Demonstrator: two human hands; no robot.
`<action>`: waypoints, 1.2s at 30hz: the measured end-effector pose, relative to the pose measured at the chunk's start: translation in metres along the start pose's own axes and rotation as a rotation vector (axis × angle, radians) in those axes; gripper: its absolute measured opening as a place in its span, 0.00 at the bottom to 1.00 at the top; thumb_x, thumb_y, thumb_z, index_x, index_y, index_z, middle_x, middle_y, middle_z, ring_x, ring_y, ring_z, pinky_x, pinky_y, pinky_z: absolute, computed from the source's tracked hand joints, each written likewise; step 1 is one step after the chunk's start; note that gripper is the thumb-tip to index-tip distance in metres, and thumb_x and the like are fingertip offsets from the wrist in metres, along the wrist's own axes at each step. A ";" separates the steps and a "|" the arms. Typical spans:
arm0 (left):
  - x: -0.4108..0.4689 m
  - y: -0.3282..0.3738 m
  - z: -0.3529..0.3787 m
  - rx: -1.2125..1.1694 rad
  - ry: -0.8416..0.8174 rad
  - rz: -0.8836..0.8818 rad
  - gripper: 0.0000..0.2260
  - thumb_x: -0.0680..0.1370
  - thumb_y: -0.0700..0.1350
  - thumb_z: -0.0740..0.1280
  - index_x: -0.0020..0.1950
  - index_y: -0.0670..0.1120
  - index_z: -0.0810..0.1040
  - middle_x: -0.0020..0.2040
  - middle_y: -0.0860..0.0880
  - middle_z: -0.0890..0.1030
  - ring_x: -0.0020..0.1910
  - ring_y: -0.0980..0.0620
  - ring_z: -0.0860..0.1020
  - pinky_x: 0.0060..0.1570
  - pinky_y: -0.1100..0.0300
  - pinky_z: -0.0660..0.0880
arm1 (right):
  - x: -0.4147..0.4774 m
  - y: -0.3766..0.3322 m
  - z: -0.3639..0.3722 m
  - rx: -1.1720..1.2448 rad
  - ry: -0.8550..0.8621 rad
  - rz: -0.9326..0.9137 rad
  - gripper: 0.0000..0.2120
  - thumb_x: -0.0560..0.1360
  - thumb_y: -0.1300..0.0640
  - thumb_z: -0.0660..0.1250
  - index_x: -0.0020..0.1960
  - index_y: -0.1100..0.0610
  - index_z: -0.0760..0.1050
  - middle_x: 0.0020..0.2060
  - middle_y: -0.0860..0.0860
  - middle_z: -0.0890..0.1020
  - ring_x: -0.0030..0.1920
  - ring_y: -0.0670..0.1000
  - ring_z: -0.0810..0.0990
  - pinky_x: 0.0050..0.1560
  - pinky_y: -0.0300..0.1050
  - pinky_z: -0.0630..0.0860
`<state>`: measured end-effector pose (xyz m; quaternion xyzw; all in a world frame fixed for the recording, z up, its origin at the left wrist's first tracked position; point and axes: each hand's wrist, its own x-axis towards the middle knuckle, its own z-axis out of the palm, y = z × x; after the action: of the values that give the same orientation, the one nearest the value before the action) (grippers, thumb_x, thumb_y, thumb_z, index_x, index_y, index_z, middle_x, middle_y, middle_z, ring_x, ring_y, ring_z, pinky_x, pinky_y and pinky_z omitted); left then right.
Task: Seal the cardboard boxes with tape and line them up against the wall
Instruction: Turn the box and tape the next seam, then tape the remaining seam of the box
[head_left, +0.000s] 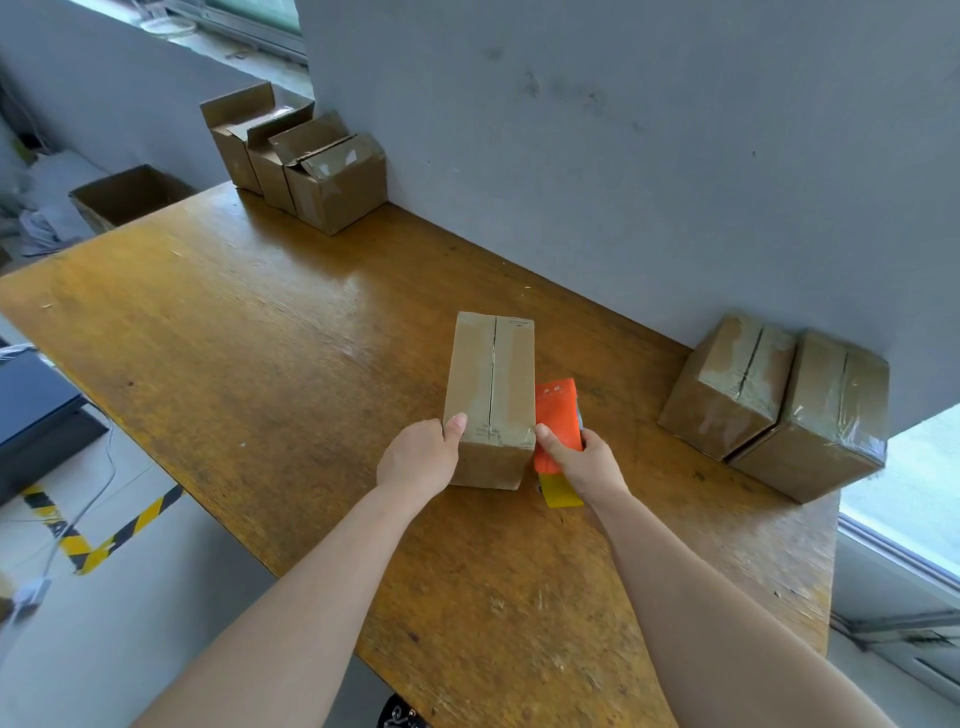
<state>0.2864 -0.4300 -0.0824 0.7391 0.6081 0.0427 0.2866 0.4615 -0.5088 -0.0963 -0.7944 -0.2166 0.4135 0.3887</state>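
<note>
From my seat I see one closed cardboard box standing near the middle of the wooden table, well apart from the wall, with clear tape running along its top seam. The left hand grips the box's near left corner, with the thumb lying on the top face and the fingers wrapped down the left side, out of my sight. The right hand is closed round an orange tape dispenser held just beside the box's right side, while its thumb reaches across and presses on the near right corner of the top. A yellow part shows below the hand; it may be the dispenser's handle, but I cannot tell.

To the right, two sealed boxes sit touching each other on the table against the wall. At the far left end, three open boxes stand in a row along the wall, flaps up. Beyond the table's far left edge sits another open carton.
</note>
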 end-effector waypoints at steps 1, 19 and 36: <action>0.000 0.000 0.000 -0.003 -0.007 -0.001 0.26 0.83 0.60 0.47 0.58 0.44 0.77 0.51 0.46 0.80 0.47 0.50 0.76 0.42 0.58 0.71 | -0.001 0.005 0.003 0.015 0.014 0.018 0.28 0.71 0.36 0.70 0.59 0.56 0.70 0.51 0.53 0.79 0.52 0.56 0.80 0.55 0.55 0.80; -0.002 0.017 -0.020 0.329 0.096 0.188 0.48 0.69 0.78 0.52 0.79 0.47 0.53 0.77 0.44 0.57 0.75 0.42 0.56 0.71 0.42 0.58 | -0.012 -0.015 -0.012 -0.063 0.357 -0.149 0.17 0.77 0.44 0.66 0.59 0.53 0.69 0.52 0.51 0.78 0.46 0.53 0.79 0.44 0.52 0.81; -0.008 0.014 -0.022 0.433 0.107 0.304 0.29 0.77 0.67 0.54 0.74 0.53 0.65 0.72 0.47 0.64 0.71 0.45 0.60 0.66 0.46 0.62 | -0.027 -0.038 -0.007 -0.040 0.071 -0.258 0.28 0.77 0.45 0.68 0.70 0.57 0.66 0.59 0.51 0.76 0.56 0.53 0.78 0.49 0.47 0.80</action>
<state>0.2871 -0.4308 -0.0553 0.8626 0.4996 -0.0068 0.0794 0.4507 -0.5070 -0.0507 -0.7815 -0.3111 0.3275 0.4303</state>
